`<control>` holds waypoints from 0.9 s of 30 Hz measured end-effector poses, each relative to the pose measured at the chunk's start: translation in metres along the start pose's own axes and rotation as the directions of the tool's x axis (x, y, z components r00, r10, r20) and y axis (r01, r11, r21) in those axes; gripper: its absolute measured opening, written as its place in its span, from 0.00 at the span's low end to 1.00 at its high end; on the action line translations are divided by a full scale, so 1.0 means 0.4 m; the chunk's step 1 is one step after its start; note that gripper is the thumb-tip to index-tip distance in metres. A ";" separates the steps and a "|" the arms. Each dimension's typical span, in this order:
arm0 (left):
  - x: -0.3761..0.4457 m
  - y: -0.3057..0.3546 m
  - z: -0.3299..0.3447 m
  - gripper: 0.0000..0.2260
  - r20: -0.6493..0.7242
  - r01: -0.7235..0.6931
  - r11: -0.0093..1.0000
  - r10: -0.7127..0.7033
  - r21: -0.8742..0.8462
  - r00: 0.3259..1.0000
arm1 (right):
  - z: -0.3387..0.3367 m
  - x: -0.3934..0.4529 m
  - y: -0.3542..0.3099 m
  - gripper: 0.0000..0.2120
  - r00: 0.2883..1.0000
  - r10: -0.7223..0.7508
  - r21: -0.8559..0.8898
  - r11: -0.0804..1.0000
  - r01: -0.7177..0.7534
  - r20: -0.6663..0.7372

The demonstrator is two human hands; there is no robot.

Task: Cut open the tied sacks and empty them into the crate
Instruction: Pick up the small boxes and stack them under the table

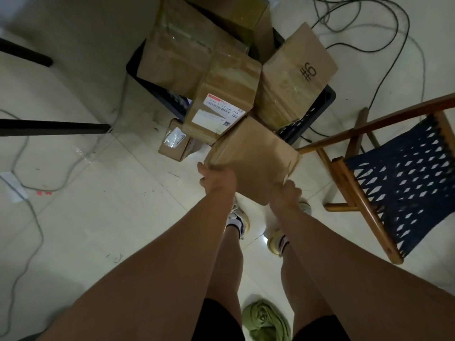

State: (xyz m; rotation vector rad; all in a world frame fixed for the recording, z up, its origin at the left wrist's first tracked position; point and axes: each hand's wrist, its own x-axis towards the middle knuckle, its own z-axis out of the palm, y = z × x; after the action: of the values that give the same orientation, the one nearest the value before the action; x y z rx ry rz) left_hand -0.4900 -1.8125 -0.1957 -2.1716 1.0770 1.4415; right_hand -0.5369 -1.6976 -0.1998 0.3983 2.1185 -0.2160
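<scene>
A plain box [253,157] is held above pale floor tiles [110,205], tilted, its far corner touching the boxes piled in the dark crate [317,107]. Left hand [216,179] and right hand [285,191] grip its near edges — fingers curled underneath. A wooden chair [384,173] stands right.

Dim, soft-focus, wide-angle edge distortion

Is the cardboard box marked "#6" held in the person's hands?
No: the "#6" box rests in the crate; both hands hold a plain box.
</scene>
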 end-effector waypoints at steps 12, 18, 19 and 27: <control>-0.044 -0.057 -0.035 0.32 -0.091 -0.008 0.999 0.005 -0.042 0.996 | -0.027 -0.027 -0.030 0.13 0.898 -0.438 0.036 0.899 0.436 0.047; -0.022 -0.111 -0.085 0.31 -0.140 -0.031 0.998 0.023 -0.056 0.990 | 0.015 -0.093 -0.073 0.17 0.835 -0.528 -0.010 0.844 0.536 0.153; -0.013 -0.121 -0.099 0.31 -0.153 -0.029 0.998 0.022 -0.049 0.988 | 0.037 -0.108 -0.088 0.17 0.820 -0.546 -0.012 0.831 0.556 0.172; 0.123 -0.192 -0.243 0.30 -0.145 -0.094 0.995 0.097 0.024 0.985 | 0.262 -0.188 -0.240 0.17 0.778 -0.595 -0.106 0.776 0.621 0.202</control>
State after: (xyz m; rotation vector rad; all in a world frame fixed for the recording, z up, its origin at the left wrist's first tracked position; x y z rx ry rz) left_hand -0.3606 -1.8423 -0.2070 -2.2709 1.2551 1.3237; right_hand -0.4516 -1.8338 -0.1939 -0.4201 2.0242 -0.4239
